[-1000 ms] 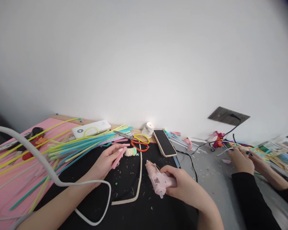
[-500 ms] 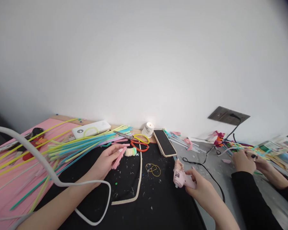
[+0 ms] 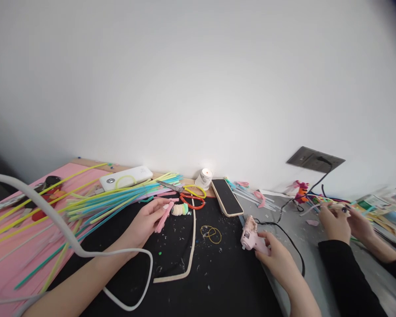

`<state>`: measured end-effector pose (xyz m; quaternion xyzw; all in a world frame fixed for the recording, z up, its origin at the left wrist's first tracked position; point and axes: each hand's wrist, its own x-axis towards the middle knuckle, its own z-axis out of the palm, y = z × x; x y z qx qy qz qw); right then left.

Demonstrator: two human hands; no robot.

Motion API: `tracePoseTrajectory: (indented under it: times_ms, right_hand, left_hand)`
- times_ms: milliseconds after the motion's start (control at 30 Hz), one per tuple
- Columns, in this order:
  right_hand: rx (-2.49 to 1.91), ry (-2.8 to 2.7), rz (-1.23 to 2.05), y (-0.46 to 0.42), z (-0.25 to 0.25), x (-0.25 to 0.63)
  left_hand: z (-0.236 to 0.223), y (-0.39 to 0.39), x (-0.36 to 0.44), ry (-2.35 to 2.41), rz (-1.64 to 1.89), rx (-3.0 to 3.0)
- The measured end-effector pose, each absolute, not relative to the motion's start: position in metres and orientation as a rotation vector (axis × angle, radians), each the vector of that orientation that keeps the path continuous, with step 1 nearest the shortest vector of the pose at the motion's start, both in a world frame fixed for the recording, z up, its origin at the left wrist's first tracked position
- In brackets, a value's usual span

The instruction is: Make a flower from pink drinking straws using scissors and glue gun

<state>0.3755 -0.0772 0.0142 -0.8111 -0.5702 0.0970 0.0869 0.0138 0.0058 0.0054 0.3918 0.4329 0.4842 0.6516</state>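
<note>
My left hand (image 3: 148,219) is closed in a pinch around a folded bundle of pink pipe cleaner (image 3: 164,219). Beside its fingertips lies a small cream and green coiled pipe-cleaner piece (image 3: 179,209). At the right edge of the black mat (image 3: 231,277), my right hand (image 3: 276,254) grips a pale pink glue gun (image 3: 250,235) by the handle. A bent cream pipe cleaner (image 3: 192,251) and a yellowish rubber band (image 3: 211,234) lie on the mat between my hands. Scissors (image 3: 193,201) with red and yellow handles rest behind them.
A lit candle (image 3: 204,179) and a phone (image 3: 227,197) stand near the wall. Bundled pipe cleaners (image 3: 119,200) and a white power bank (image 3: 126,178) lie left. A white cable (image 3: 69,240) loops across my left forearm. At right, another person's hands (image 3: 336,222) work.
My right hand has moved the glue gun slightly away from me, and its cord has shifted. The other person's hands have moved a little. My left hand stays nearly still.
</note>
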Motion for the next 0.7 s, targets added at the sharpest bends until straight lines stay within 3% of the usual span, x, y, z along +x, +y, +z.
tracePoseTrajectory:
  times_ms: [233,400,567,700]
  right_hand:
    - [-2.222,-1.569,0.098,-0.081,0.046,0.348]
    - [-1.875,-1.772,0.251,-0.055,0.075,0.273]
    - [-1.418,-2.256,0.281,0.003,0.057,0.201]
    - [-1.240,-2.462,0.117,0.044,0.030,0.167]
  left_hand:
    - [0.001,0.011,0.011,0.965,1.250,0.764]
    - [0.004,0.012,0.010,0.978,1.378,0.641]
    - [0.002,0.014,0.007,1.041,1.482,0.670]
    - [0.003,0.015,0.004,1.066,1.533,0.693]
